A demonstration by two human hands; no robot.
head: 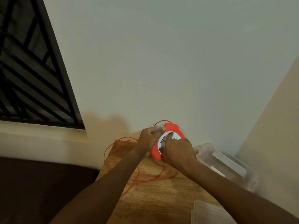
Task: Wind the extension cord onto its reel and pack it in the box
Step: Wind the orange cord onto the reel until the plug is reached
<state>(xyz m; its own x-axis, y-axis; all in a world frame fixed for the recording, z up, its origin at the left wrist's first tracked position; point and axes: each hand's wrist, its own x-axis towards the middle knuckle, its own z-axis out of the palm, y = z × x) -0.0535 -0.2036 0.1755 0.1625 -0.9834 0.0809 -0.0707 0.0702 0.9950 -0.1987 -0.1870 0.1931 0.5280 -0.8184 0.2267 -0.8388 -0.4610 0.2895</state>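
An orange cord reel [174, 129] with a white socket face is held tilted above the far end of the wooden table [158, 196]. My left hand [148, 139] grips its left rim and pinches the thin orange cord [139, 178]. My right hand [177, 151] lies on the white face, fingers curled on it. Loose loops of the cord sprawl over the table and hang off its left edge. A clear plastic box [226, 165] stands open at the right of the reel.
A clear lid [208, 212] lies at the table's near right corner. A plain wall stands just behind the table. A barred window [30, 75] is at the upper left, and a dark brown surface [40, 188] lies left of the table.
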